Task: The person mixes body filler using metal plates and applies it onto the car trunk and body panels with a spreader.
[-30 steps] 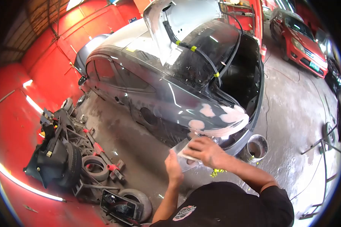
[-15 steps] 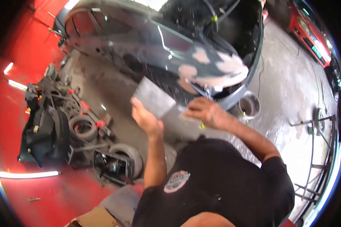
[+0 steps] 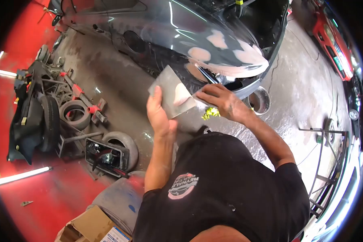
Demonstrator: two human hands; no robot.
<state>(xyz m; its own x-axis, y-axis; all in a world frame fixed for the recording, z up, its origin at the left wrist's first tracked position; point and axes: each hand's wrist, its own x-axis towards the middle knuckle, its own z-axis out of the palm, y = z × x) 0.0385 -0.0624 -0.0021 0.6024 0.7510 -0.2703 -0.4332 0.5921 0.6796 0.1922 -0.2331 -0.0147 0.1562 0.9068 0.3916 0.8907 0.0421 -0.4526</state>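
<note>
My left hand grips a flat grey mixing plate by its near edge, tilted in front of my chest. A smear of pale pink filler paste lies on its right side. My right hand is closed around a thin flat spreader, mostly covered by the fingers, with its edge at the plate's right corner. Just beyond my hands stands a dark grey car. Pinkish filler patches mark its front fender around the headlight opening.
Tyres, metal stands and a black trim panel lie to the left. A cardboard box is at the lower left. Bright yellow material and a wheel rim are on the floor ahead. A metal frame stands right.
The plate has turned and shifted slightly right and up in my left hand, and the pink paste now shows clearly. My right hand stays close to its right corner. The head view has shifted.
</note>
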